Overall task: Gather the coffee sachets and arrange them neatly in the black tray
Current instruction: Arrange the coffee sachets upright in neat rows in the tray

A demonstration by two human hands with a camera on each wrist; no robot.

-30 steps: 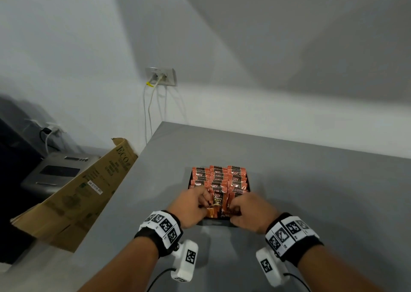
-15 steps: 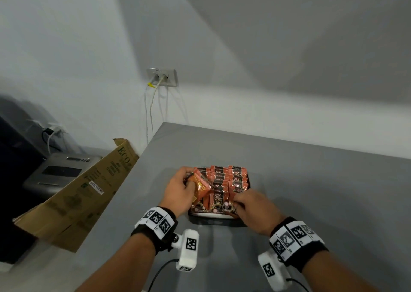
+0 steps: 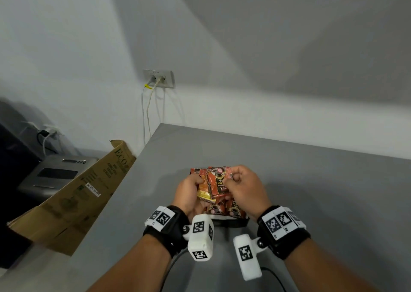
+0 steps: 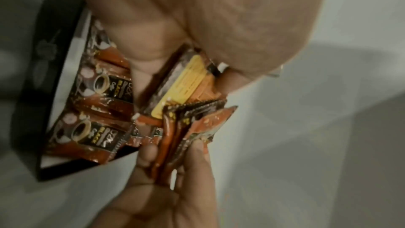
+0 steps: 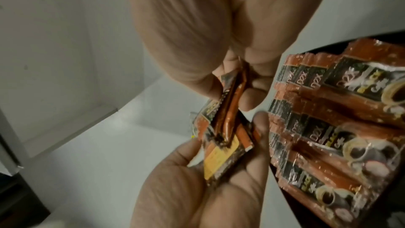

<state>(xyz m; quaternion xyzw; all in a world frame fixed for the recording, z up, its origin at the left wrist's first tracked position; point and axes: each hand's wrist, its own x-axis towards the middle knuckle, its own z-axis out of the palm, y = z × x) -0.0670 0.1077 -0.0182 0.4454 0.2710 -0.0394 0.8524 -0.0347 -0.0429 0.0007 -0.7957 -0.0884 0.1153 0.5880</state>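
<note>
The black tray [image 3: 232, 223] sits on the grey table, packed with rows of orange-brown coffee sachets [image 3: 224, 209] [image 5: 328, 119] [image 4: 98, 93]. Both hands are raised just above it and meet. My left hand [image 3: 195, 181] holds a sachet with a yellow back label [image 3: 204, 194] [image 4: 186, 84] [image 5: 219, 159] in its curled fingers. My right hand [image 3: 231, 178] pinches a couple of sachets [image 3: 216, 181] [image 4: 175, 136] [image 5: 230, 103] together by their edge, right against the left hand's sachet. The hands hide most of the tray in the head view.
A flattened cardboard box [image 3: 77, 191] leans at the table's left edge, with a grey device [image 3: 51, 174] behind it. A wall socket [image 3: 159, 78] with cables hangs above the table's far left corner. Bare grey tabletop [image 3: 322, 191] spreads right of the tray.
Both hands left the tray's front row. The left hand lifted a sachet out, then the right hand rose with sachets, and the two met above the tray.
</note>
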